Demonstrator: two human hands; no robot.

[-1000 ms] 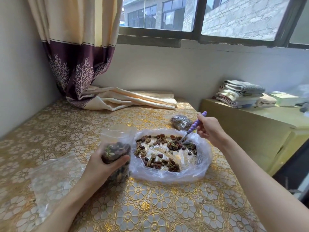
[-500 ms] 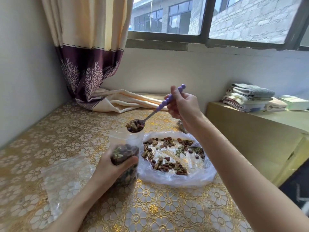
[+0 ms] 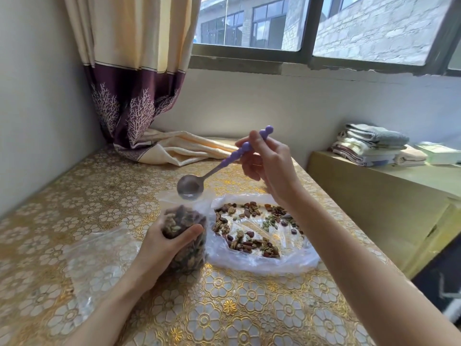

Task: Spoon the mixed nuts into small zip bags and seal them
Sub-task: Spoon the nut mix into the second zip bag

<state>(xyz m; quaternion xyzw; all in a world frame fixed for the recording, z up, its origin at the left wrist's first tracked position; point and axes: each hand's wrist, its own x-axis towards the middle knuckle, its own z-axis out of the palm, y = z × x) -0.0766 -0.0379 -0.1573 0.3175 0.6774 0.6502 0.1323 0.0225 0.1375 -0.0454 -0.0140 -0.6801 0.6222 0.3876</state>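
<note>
Left hand (image 3: 159, 248) fingers wrapped round the nearly full clear small zip bag of mixed nuts (image 3: 185, 242), right hand (image 3: 268, 166) fingers pinching the purple beaded-handle metal spoon (image 3: 199, 179) just above its mouth (bowl empty); keep mouth wide, tip slowly.

Gold and cream flower pattern across the tablecloth (image 3: 249, 308); cream curtain (image 3: 134, 71) banded in deep purple with pale branching coral shapes. Lilac beaded handle and silver bowl on the spoon (image 3: 214, 168). Brown, maroon and green among the mixed nuts (image 3: 249, 228) on clear plastic.
</note>
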